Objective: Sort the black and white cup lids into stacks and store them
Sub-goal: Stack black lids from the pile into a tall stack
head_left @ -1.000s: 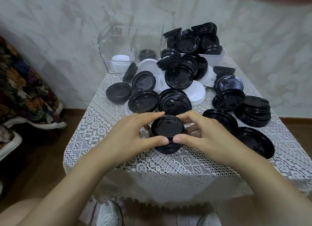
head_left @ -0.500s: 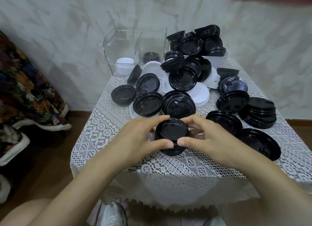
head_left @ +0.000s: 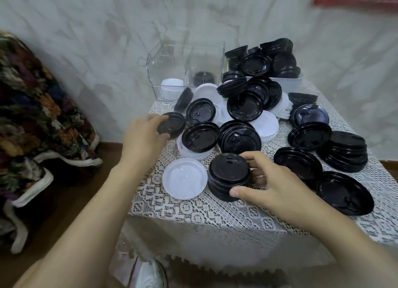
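1. The left hand (head_left: 144, 137) has let go of the black stack (head_left: 229, 175), which both hands clasped half a second ago. It now sits at the stack's 10 o'clock, by the left edge of the tabletop (head_left: 193, 210).
2. There its fingers and thumb curl round the rim of a single black lid (head_left: 172, 125). The hand is blurred, so the firmness of the grip cannot be told.
3. The right hand (head_left: 273, 184) stays on the black stack and now grasps it alone, with the thumb at the stack's 5 o'clock and the fingers at its 1 o'clock.
4. The stack stands on the lace-covered tabletop near the front edge, as before.
5. A white lid (head_left: 183, 180), covered earlier by the left hand, now shows just beside the stack at its 9 o'clock.
6. At 12 o'clock, by the wall, the clear bin (head_left: 165, 57) holds stored white lids (head_left: 171, 88) in its left compartment and stored black lids (head_left: 203, 77) in its right, unchanged.
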Demonstrator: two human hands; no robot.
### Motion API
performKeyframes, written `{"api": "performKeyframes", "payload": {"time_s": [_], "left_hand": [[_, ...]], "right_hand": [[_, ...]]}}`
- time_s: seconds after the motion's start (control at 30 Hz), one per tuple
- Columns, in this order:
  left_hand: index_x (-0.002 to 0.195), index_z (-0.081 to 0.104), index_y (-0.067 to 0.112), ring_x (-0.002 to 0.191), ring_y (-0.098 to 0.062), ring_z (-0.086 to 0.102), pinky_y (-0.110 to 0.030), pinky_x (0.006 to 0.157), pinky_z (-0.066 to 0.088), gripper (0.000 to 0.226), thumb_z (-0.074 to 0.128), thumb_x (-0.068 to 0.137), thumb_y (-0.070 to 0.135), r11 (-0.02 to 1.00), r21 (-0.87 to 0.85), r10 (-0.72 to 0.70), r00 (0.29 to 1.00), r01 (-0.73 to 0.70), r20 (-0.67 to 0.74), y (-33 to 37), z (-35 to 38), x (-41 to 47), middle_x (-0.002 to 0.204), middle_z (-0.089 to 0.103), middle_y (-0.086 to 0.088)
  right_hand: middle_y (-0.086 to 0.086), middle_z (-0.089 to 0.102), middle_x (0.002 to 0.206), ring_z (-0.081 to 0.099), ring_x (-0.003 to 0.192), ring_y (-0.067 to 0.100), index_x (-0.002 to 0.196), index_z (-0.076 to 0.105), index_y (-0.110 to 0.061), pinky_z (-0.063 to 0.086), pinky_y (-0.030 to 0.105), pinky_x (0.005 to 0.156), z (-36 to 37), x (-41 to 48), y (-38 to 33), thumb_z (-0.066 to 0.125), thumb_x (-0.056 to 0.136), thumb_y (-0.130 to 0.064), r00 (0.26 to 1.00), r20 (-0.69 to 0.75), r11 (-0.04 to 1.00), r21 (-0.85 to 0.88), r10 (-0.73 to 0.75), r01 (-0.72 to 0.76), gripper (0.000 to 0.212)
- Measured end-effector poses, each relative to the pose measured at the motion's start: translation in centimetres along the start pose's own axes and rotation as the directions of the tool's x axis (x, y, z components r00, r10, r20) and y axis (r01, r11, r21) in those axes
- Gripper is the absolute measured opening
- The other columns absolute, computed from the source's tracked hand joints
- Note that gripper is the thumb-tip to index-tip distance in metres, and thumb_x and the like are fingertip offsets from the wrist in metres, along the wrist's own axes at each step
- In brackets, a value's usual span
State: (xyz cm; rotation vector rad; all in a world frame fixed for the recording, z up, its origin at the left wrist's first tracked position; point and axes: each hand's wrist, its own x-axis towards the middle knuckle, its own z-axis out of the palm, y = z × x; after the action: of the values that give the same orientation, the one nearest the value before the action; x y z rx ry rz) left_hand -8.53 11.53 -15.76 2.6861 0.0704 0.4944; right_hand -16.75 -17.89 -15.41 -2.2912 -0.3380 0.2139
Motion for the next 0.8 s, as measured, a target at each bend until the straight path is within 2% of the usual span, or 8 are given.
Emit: {"api": "performKeyframes", "payload": {"time_s": [0.1, 0.23, 0.37, 0.43, 0.5, 0.6, 0.73, 0.8], "left_hand": [[0.134, 0.069, 0.025, 0.133, -0.031, 0.047, -0.046, 0.109, 0.038, 0.041, 0.070, 0.094, 0.019, 1.000, 0.028, -0.002, 0.999, 0.001, 0.051, -0.5, 1.4, 0.7, 0.147, 0.058, -0.001], [0.122, 0.074, 0.021, 0.118, -0.027, 0.060, -0.041, 0.095, 0.044, 0.027, 0.067, 0.097, 0.017, 1.000, -0.025, 0.014, 0.999, -0.015, -0.034, 0.3, 1.4, 0.6, 0.126, 0.071, -0.001], [0.115, 0.071, 0.025, 0.079, 0.007, 0.063, -0.010, 0.069, 0.038, 0.016, 0.067, 0.099, 0.024, 0.970, -0.243, -0.016, 0.996, -0.007, -0.089, 1.5, -0.1, -0.2, 0.101, 0.069, 0.014], [0.110, 0.072, 0.026, 0.081, 0.013, 0.058, 0.000, 0.073, 0.035, 0.013, 0.070, 0.098, 0.026, 0.941, -0.336, 0.012, 0.996, -0.041, -0.088, 2.3, -0.9, -0.9, 0.098, 0.067, 0.021], [0.107, 0.073, 0.029, 0.092, 0.014, 0.059, -0.001, 0.082, 0.037, 0.012, 0.073, 0.095, 0.026, 0.917, -0.388, 0.076, 0.995, -0.097, -0.069, 3.2, -1.6, -2.1, 0.097, 0.070, 0.025], [0.102, 0.073, 0.031, 0.098, 0.003, 0.067, -0.024, 0.092, 0.049, 0.010, 0.075, 0.093, 0.029, 0.892, -0.413, 0.179, 0.983, -0.183, -0.047, 4.3, -1.9, -4.1, 0.097, 0.074, 0.022], [0.097, 0.073, 0.035, 0.091, 0.010, 0.065, -0.009, 0.081, 0.044, 0.012, 0.078, 0.089, 0.027, 0.847, -0.468, 0.308, 0.950, -0.251, 0.047, 6.0, -2.0, -6.2, 0.089, 0.072, 0.028], [0.099, 0.076, 0.030, 0.095, 0.009, 0.066, -0.013, 0.084, 0.046, 0.011, 0.078, 0.089, 0.026, 0.822, -0.502, 0.359, 0.929, -0.270, 0.087, 6.8, -1.8, -6.8, 0.094, 0.074, 0.026]], "right_hand": [[-0.033, 0.062, 0.116, 0.060, 0.113, -0.004, 0.126, 0.044, -0.059, 0.049, 0.039, 0.103, -0.1, -0.1, -0.1, 0.078, 0.072, -0.069, 1.000, 0.011, 1.000, -0.025, 0.011, -0.011, 0.064], [-0.029, 0.065, 0.114, 0.061, 0.110, -0.001, 0.124, 0.043, -0.062, 0.050, 0.040, 0.102, -0.3, -0.1, -0.1, 0.078, 0.072, -0.068, 1.000, 0.012, 0.999, -0.037, 0.012, -0.012, 0.063], [-0.032, 0.064, 0.114, 0.059, 0.112, -0.004, 0.124, 0.042, -0.064, 0.049, 0.037, 0.102, -0.4, 0.0, -0.1, 0.075, 0.069, -0.073, 1.000, 0.018, 0.999, -0.051, -0.013, 0.014, 0.065], [-0.035, 0.062, 0.117, 0.057, 0.114, -0.009, 0.127, 0.043, -0.062, 0.048, 0.036, 0.103, -0.5, 0.1, -0.1, 0.073, 0.068, -0.076, 1.000, 0.011, 0.998, -0.056, -0.018, 0.019, 0.067], [-0.032, 0.062, 0.121, 0.058, 0.115, -0.006, 0.130, 0.045, -0.059, 0.049, 0.038, 0.103, -0.6, 0.2, 0.0, 0.066, 0.066, -0.084, 1.000, -0.015, 0.998, -0.062, -0.020, 0.019, 0.072], [-0.032, 0.063, 0.117, 0.060, 0.109, -0.007, 0.128, 0.052, -0.054, 0.052, 0.039, 0.099, -0.6, 0.1, -0.2, 0.060, 0.066, -0.090, 0.990, -0.132, 0.998, -0.043, -0.050, 0.045, 0.072], [-0.028, 0.065, 0.117, 0.062, 0.108, -0.003, 0.127, 0.058, -0.049, 0.054, 0.036, 0.094, -0.5, 0.3, -1.1, 0.064, 0.071, -0.080, 0.944, -0.307, 0.989, 0.052, -0.118, 0.140, 0.064], [-0.027, 0.063, 0.125, 0.060, 0.116, -0.003, 0.135, 0.054, -0.048, 0.053, 0.034, 0.096, -0.4, 0.4, -1.3, 0.070, 0.074, -0.075, 0.934, -0.330, 0.973, 0.136, -0.134, 0.187, 0.068]]}}
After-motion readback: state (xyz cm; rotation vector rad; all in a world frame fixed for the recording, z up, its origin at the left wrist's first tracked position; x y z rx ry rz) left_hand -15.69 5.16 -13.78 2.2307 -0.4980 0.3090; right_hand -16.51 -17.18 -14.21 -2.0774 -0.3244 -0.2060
